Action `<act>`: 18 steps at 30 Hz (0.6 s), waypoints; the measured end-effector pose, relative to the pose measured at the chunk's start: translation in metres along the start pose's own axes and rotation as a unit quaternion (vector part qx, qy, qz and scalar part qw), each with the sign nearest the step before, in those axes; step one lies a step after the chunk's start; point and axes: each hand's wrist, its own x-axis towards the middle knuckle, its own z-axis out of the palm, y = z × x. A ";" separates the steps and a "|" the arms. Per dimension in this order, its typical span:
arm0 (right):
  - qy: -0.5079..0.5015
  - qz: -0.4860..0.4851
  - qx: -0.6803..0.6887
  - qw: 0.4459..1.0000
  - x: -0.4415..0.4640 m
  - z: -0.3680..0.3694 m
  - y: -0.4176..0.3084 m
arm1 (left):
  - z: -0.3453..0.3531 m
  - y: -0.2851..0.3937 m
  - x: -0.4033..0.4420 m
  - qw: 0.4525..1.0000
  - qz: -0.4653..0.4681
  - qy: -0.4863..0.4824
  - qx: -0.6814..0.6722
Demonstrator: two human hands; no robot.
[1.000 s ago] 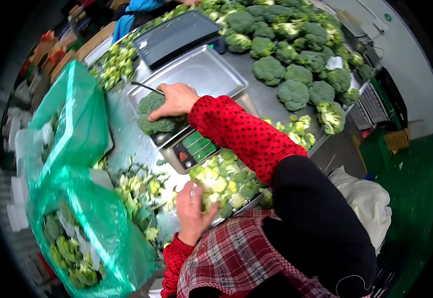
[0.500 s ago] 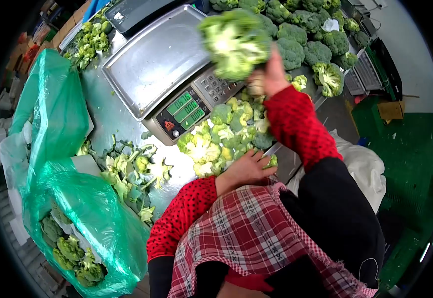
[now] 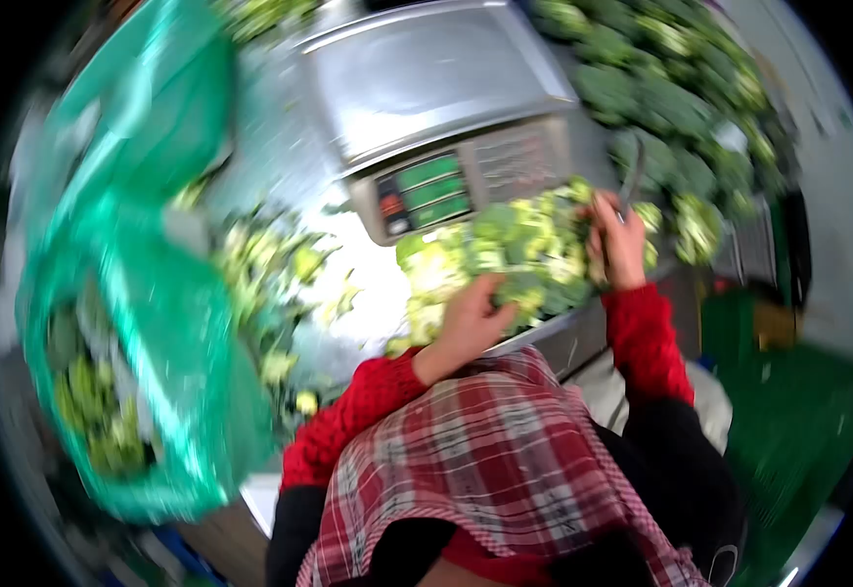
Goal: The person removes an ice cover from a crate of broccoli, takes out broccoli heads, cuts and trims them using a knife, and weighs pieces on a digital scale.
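Note:
My right hand (image 3: 617, 240) is closed around a dark, thin curved tool (image 3: 632, 176), blurred, which looks like a knife; it is at the right end of a heap of small broccoli pieces (image 3: 524, 235). At the near edge of that heap is my left hand (image 3: 471, 318), its thumb and fingers apart, with nothing visible held. Beyond the heap stands a scale (image 3: 426, 73) with a bare metal pan and a green-lit display (image 3: 433, 188).
Many whole broccoli heads (image 3: 676, 108) are piled at the back right. Leafy trimmings (image 3: 265, 259) lie left of the heap. Green plastic bags (image 3: 177, 362) stand at the left, the nearer one with broccoli (image 3: 94, 391) inside. A white sack (image 3: 710, 406) is at the lower right.
The large broccoli head that my right hand was lifting is no longer in that hand, which has come down to the heap and holds the tool. My left hand remains by the heap's near edge.

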 end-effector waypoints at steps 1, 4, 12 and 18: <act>0.024 0.011 -0.036 0.999 -0.018 0.020 0.004 | 0.000 0.000 0.000 0.961 0.211 0.111 0.136; -0.068 -0.173 -0.245 0.952 -0.035 0.038 0.029 | -0.024 0.011 -0.004 0.935 0.211 0.084 0.274; -0.129 -0.214 -0.312 0.917 -0.052 0.065 -0.010 | -0.184 0.011 -0.029 0.760 0.041 0.341 0.552; -0.330 -0.278 -0.247 0.867 -0.084 0.149 0.008 | -0.166 -0.060 -0.034 0.828 -0.152 0.352 0.410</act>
